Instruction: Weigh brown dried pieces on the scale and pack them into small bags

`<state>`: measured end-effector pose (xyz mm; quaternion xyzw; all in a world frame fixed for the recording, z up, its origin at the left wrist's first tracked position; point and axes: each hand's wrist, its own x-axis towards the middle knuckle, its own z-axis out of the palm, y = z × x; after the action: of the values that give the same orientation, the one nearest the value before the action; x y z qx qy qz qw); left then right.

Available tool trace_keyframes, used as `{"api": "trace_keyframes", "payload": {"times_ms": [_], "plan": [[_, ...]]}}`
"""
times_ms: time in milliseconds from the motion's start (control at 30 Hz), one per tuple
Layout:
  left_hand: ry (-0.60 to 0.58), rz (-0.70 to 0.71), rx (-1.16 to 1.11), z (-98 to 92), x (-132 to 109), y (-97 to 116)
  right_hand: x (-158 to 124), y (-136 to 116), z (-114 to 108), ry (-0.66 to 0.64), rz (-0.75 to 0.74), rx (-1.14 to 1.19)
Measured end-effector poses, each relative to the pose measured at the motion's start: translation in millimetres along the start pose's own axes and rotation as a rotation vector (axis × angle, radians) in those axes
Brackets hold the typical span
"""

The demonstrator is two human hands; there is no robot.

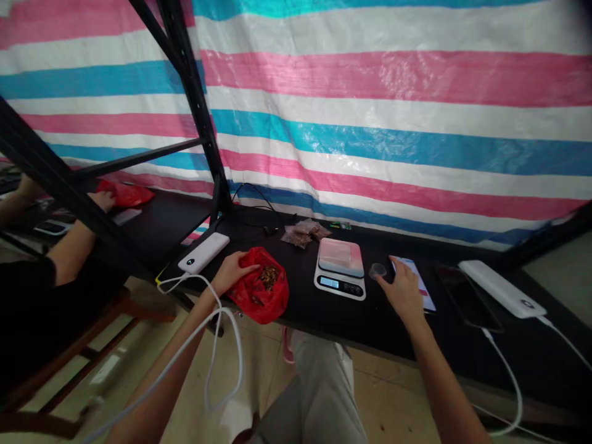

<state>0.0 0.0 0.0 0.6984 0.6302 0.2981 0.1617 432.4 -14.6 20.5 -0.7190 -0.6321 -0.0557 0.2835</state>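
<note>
My left hand grips the rim of a red plastic bag. The bag is open at the top, with small brown dried pieces inside. Between my hands stands a white kitchen scale with a lit display; a flat, clear packet lies on its plate. My right hand is open, thumb and forefinger apart, over the left edge of a phone with a lit screen. A small clear plastic cup is by my right thumb; whether they touch is hard to tell.
Filled clear bags and small green packets lie at the back of the black table. White power banks with cables sit left and right, beside a dark phone. Past the black frame, another person's arm reaches to a red bag.
</note>
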Motion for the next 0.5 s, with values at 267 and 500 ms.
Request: {"api": "trace_keyframes", "payload": {"times_ms": [267, 500], "plan": [[-0.006, -0.058, 0.045, -2.6, -1, 9, 12, 32, 37, -0.112, 0.092, 0.242], [0.051, -0.132, -0.134, -9.1, -1, 21, 7, -44, -5, 0.120, 0.064, 0.695]]}}
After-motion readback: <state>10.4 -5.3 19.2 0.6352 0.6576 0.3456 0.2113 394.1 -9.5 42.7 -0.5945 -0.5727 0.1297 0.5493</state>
